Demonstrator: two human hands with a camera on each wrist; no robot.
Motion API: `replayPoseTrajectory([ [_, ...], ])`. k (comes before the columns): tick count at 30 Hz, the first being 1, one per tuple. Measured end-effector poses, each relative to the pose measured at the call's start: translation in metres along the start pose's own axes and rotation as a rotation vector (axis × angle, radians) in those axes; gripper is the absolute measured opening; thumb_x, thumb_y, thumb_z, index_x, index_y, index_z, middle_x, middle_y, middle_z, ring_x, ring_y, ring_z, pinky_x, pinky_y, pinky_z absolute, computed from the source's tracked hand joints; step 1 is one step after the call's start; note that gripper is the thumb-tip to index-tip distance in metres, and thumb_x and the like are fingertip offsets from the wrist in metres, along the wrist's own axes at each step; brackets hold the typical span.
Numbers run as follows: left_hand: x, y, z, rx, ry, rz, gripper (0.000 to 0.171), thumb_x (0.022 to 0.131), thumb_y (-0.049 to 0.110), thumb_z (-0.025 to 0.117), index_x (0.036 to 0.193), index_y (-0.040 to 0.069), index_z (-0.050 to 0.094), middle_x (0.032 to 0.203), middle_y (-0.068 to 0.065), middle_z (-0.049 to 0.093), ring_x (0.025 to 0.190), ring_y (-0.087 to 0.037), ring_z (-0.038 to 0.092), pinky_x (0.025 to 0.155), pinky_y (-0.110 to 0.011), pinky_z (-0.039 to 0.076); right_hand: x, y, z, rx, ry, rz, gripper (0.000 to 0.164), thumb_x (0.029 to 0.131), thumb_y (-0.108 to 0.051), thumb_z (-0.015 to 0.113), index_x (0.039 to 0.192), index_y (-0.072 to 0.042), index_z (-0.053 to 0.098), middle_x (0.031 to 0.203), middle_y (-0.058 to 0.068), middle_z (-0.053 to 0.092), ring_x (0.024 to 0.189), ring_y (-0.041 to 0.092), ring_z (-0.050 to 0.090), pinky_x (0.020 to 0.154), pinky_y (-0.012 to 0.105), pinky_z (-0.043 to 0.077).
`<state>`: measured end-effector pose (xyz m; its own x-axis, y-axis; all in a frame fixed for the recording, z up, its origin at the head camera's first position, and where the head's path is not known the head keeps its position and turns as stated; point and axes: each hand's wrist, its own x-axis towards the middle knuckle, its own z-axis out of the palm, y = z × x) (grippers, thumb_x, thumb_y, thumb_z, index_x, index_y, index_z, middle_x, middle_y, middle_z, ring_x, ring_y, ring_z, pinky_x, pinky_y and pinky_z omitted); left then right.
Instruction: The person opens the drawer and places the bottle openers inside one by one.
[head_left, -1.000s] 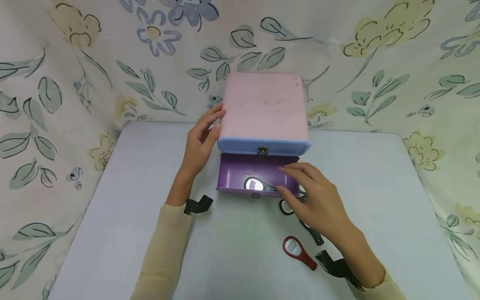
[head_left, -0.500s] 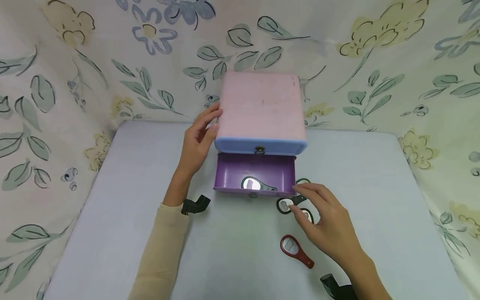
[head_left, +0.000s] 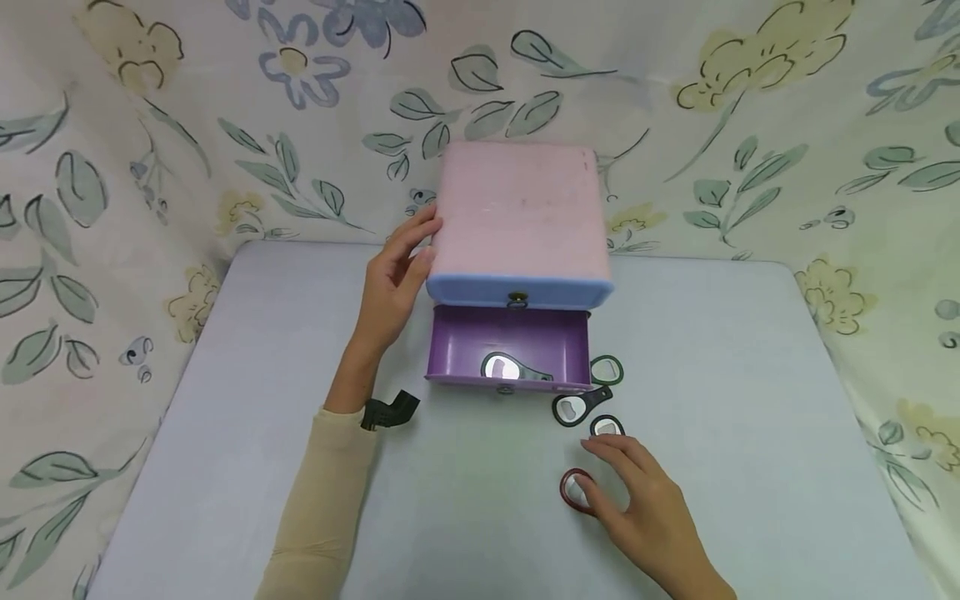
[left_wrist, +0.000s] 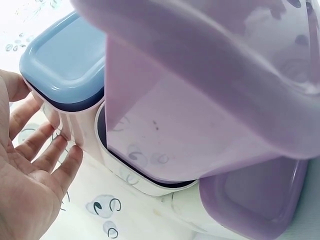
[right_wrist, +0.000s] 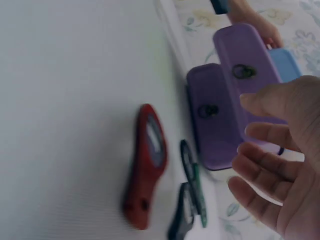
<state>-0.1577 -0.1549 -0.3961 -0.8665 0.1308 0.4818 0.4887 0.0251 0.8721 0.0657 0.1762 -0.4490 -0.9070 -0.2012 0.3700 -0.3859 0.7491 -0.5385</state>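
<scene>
Here's the right grip, fingers relaxed and parted, nothing in them, hanging over the red bottle opener on the surface. Just past its fingertips lies a dark-rimmed opener; farther out, a black opener and a green-rimmed opener, all seemingly set for easy reach. Beyond them the purple drawer stands pulled out, presumably for access from above, a grey opener inside. And the left grip? Loose-fingered against the pink cabinet, probably steadying it.
</scene>
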Motion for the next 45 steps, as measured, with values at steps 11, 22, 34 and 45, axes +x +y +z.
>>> replayPoseTrajectory([
  [11,0.0,-0.003,0.0,-0.008,0.001,0.009,0.041,0.107,0.005,0.053,0.147,-0.002,0.059,0.165,-0.007,0.049,0.157,-0.019,0.042,0.124,-0.03,0.043,-0.024,0.008,0.024,-0.17,-0.064,0.029,0.05,0.072,-0.021,0.095,0.119,-0.016,0.077,0.118,-0.005,0.07,0.099,0.009,0.068,0.078,0.021,0.054],
  [22,-0.002,-0.002,-0.003,-0.013,0.007,0.007,0.04,0.107,0.004,0.052,0.146,-0.002,0.06,0.164,-0.007,0.05,0.157,-0.019,0.042,0.125,-0.032,0.043,-0.028,0.005,0.035,-0.178,-0.084,0.073,0.051,0.068,-0.016,0.098,0.114,-0.01,0.078,0.107,-0.001,0.066,0.087,0.001,0.053,0.073,0.007,0.043],
  [34,0.002,-0.002,0.0,-0.008,-0.007,0.002,0.041,0.107,0.005,0.052,0.147,-0.001,0.059,0.165,-0.007,0.049,0.157,-0.019,0.042,0.125,-0.034,0.043,-0.03,0.004,0.03,-0.193,-0.074,0.136,0.053,0.064,-0.018,0.1,0.11,-0.01,0.075,0.101,-0.003,0.064,0.09,0.008,0.059,0.078,0.021,0.052],
  [45,0.0,-0.003,0.0,0.012,0.001,0.014,0.041,0.107,0.007,0.052,0.147,0.0,0.06,0.164,-0.005,0.05,0.157,-0.018,0.042,0.126,-0.043,0.043,-0.024,0.011,0.028,-0.173,-0.126,0.137,0.047,0.067,-0.021,0.1,0.102,-0.009,0.071,0.092,-0.007,0.06,0.085,0.004,0.05,0.072,0.025,0.05],
])
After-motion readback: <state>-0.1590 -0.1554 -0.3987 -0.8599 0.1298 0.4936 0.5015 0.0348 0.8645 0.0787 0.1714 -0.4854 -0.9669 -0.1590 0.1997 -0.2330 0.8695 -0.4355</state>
